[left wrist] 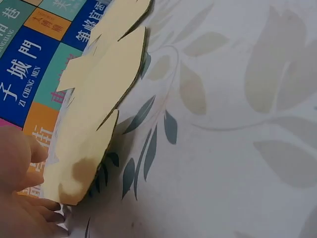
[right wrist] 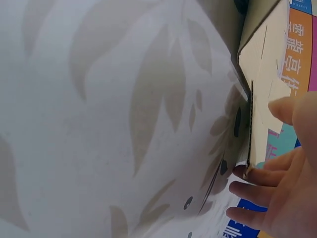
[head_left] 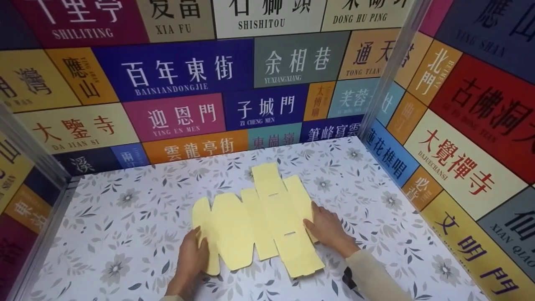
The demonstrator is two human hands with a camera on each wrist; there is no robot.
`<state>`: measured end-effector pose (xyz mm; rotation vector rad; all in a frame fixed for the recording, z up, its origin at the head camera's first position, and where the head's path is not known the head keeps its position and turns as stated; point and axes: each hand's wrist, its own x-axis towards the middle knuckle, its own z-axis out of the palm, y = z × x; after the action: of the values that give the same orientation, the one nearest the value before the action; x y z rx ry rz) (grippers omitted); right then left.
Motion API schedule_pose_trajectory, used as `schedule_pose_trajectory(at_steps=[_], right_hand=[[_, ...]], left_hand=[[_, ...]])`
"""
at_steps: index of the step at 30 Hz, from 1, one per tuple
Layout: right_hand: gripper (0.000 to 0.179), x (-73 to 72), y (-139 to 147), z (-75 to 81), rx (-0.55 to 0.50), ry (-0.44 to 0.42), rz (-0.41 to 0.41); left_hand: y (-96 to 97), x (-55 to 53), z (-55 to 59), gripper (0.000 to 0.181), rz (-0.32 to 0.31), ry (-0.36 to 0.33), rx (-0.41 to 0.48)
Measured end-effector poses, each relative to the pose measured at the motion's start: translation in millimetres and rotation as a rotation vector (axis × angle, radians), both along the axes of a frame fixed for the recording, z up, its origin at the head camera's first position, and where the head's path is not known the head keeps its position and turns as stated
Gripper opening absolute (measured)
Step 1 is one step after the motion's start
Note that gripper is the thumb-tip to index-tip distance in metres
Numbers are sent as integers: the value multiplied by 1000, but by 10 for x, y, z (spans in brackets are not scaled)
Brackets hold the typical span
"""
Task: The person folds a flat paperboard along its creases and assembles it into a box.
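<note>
A flat, pale yellow die-cut cardboard box blank (head_left: pixel 234 230) lies unfolded in front of me, with several flaps, crease lines and two small slits. My left hand (head_left: pixel 193 253) grips its left end flap, thumb over the card and fingers at the edge. On the opposite side my right hand (head_left: pixel 330 228) holds the right flap, its thumb above the card. The right wrist view shows the fingertips (right wrist: pixel 241 172) at the card's edge, partly beneath it. Dark shadow lies under the card's edge in the left wrist view, where its lower flaps (left wrist: pixel 86 168) show.
A white tabletop (head_left: pixel 150 200) printed with grey leaves and flowers lies beneath the card. Walls of coloured panels with Chinese place names (head_left: pixel 175 71) rise behind and on both sides. A small dark object (head_left: pixel 349 278) is by the right sleeve (head_left: pixel 372 276).
</note>
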<state>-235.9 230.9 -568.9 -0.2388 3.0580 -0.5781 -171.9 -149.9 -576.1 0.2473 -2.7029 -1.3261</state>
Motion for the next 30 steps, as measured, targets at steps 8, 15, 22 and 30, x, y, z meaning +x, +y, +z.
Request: schedule_pose_trajectory(at_steps=[8,15,22,30], right_hand=[[62,-36,9,7,-153,25,-120],[52,-84,9,39,-310,-20,-196],[48,-99,-6,157,-428,-9,-221],[45,-128,-1,269,-458,3,-203]], left_hand=[[-34,-27,-13,41,110,-16,77],[-7,-11,-16,39,143,-51,81],[0,5,54,38,117,-14,57],[7,33,49,40,119,-69,93]])
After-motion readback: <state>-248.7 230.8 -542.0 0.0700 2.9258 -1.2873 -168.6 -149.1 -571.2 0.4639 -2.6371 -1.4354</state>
